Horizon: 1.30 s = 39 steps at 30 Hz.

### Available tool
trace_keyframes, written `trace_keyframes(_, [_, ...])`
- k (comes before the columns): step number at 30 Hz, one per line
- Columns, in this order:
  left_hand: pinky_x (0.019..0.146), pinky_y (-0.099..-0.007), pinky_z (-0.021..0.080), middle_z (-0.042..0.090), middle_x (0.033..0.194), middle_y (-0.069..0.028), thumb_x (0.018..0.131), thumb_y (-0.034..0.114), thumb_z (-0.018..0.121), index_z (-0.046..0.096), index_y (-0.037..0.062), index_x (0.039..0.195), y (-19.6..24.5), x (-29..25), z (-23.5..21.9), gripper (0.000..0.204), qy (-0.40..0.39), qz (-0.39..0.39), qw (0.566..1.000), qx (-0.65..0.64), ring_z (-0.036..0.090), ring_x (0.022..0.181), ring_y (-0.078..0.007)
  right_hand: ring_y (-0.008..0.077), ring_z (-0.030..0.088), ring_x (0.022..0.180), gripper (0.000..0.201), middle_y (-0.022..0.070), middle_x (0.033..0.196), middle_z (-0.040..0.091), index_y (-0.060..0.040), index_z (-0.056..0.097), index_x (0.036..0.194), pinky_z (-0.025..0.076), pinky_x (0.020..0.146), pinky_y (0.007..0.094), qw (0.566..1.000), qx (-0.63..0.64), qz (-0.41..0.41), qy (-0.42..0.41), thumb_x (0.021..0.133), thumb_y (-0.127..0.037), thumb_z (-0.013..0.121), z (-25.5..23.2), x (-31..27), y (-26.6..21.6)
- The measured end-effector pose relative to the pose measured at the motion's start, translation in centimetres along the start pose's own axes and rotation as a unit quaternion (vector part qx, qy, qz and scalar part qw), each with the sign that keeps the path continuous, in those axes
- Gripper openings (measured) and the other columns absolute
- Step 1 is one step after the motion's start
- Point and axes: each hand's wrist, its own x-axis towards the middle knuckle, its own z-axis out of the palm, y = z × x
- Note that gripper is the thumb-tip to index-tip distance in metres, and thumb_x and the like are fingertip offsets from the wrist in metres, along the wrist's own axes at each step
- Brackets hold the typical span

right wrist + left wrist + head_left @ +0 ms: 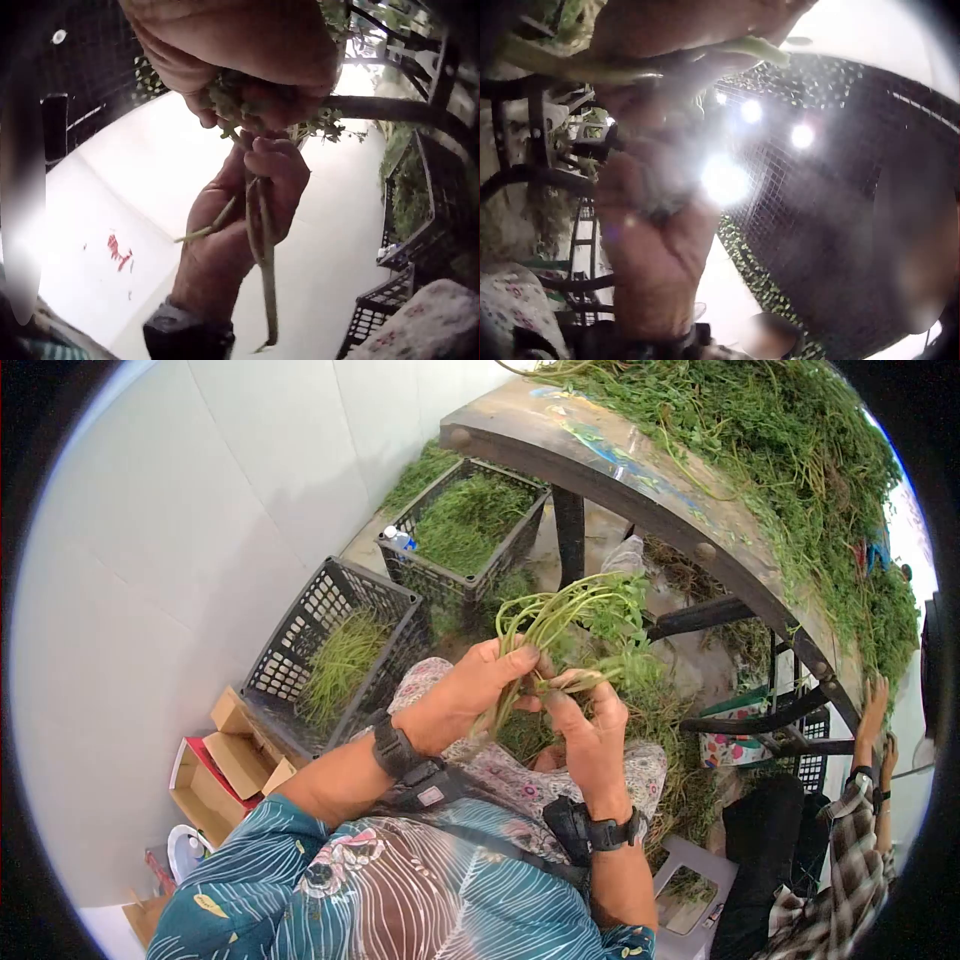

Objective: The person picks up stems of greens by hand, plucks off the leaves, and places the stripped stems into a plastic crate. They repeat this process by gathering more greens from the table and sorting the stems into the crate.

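In the head view my left hand [478, 690] grips a bunch of long green leafy stems [545, 618], with loops bending over to the right and leaves at their far end. Close beside it, my right hand [592, 735] pinches stems from the same bunch between thumb and fingers. Cut stem ends [262, 255] hang below my left hand [281, 180] in the right wrist view, while my right hand [240, 45] looms above with small leaves under its fingers. A thick stem [585, 67] crosses my left hand in the left wrist view.
A black crate [335, 565] with pale stems stands left, and another crate [395, 560] of leafy greens behind it. A table [500, 422] heaped with greens [760, 440] curves over the right. Loose greens lie below. Another person's hand [872, 710] touches the table edge.
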Motion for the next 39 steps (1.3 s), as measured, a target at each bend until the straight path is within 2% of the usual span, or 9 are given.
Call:
trace_keyframes(5, [0.061,-0.0263,0.049,0.060,0.083,-0.0026,0.088,0.031,0.053,0.056,0.0055,0.093,-1.0,1.0,-1.5,0.026,-0.028,0.027,0.996,-0.081,0.058,0.078,-0.0124,0.0099,0.057,0.071,0.008,0.0056,0.078,0.063,-0.0006,0.060,0.083,0.046,0.066,0.0236,0.996,-0.080,-0.036,0.004,0.076,-0.002,0.060,0.1,-0.2,0.5])
trace_keyframes(8, [0.053,-0.0249,0.044,0.055,0.075,-0.0006,0.089,0.028,0.052,0.052,0.0072,0.092,0.8,1.7,-2.7,0.021,0.168,-0.010,0.969,-0.182,0.053,0.067,-0.0108,0.0102,0.057,0.072,0.011,0.0057,0.079,0.063,-0.0011,0.060,0.085,0.046,0.068,0.0241,0.993,-0.063,0.011,-0.095,0.074,-0.002,0.061,-0.1,-1.8,-1.4])
trace_keyframes(11, [0.045,-0.0216,0.035,0.044,0.065,0.0031,0.090,0.025,0.050,0.047,0.0089,0.086,1.3,1.8,-5.8,0.017,0.093,0.007,0.960,-0.263,0.041,0.054,-0.0076,0.0110,0.057,0.073,0.012,0.0042,0.078,0.062,-0.0021,0.059,0.084,0.045,0.068,0.0244,0.990,-0.136,-0.004,-0.033,0.073,-0.005,0.063,-1.0,-2.1,-0.8])
trace_keyframes(14, [0.042,-0.0208,0.029,0.035,0.057,0.0043,0.088,0.023,0.054,0.041,0.0128,0.075,2.0,2.1,-9.9,0.022,0.132,0.042,0.914,-0.381,0.031,0.048,-0.0078,0.0109,0.055,0.070,0.012,0.0043,0.078,0.061,-0.0017,0.060,0.084,0.044,0.063,0.0243,0.996,0.063,0.007,0.056,0.077,-0.012,0.060,-2.6,-2.1,-1.7])
trace_keyframes(17, [0.041,-0.0216,0.028,0.034,0.057,0.0048,0.087,0.031,0.055,0.039,0.0136,0.065,2.0,1.6,-10.6,0.032,0.090,0.015,0.943,-0.320,0.031,0.047,-0.0078,0.0106,0.054,0.067,0.019,0.0054,0.074,0.060,0.0004,0.059,0.088,0.043,0.060,0.0242,0.997,0.052,0.047,0.016,0.084,-0.017,0.054,-4.0,-1.5,-2.4])
trace_keyframes(19, [0.043,-0.0238,0.032,0.042,0.060,0.0011,0.085,0.034,0.057,0.043,0.0130,0.065,1.7,1.4,-6.8,0.033,0.212,-0.046,0.950,-0.225,0.035,0.050,-0.0104,0.0107,0.054,0.066,0.021,0.0045,0.072,0.059,0.0005,0.058,0.090,0.043,0.060,0.0239,0.991,-0.094,0.089,-0.030,0.086,-0.019,0.052,-3.3,-0.6,-2.5])
trace_keyframes(22, [0.063,-0.0299,0.048,0.061,0.085,-0.0077,0.085,0.034,0.057,0.056,0.0060,0.079,-0.7,0.9,-5.0,0.029,-0.001,-0.074,0.983,-0.171,0.055,0.072,-0.0145,0.0108,0.054,0.065,0.025,0.0047,0.069,0.059,0.0007,0.058,0.093,0.043,0.060,0.0245,0.986,-0.128,0.036,-0.098,0.088,-0.022,0.050,-2.6,0.0,-1.1])
trace_keyframes(28, [0.079,-0.0259,0.045,0.060,0.100,-0.0056,0.087,0.028,0.055,0.055,0.0004,0.113,-0.8,-0.4,0.0,0.038,-0.090,-0.026,0.995,-0.042,0.056,0.090,-0.0119,0.0115,0.050,0.063,0.024,0.0046,0.068,0.056,0.0044,0.056,0.089,0.043,0.058,0.0270,0.981,-0.144,0.016,-0.132,0.087,-0.018,0.051,-1.7,0.6,-0.7])
trace_keyframes(39, [0.075,-0.0249,0.046,0.061,0.096,-0.0052,0.088,0.023,0.054,0.057,0.0013,0.101,-1.2,0.3,0.2,0.026,-0.058,0.014,0.998,0.024,0.057,0.086,-0.0114,0.0166,0.056,0.065,0.020,0.0142,0.068,0.059,0.0053,0.058,0.084,0.045,0.061,0.0306,0.975,-0.171,0.029,-0.142,0.081,-0.014,0.056,-1.0,0.8,0.2])
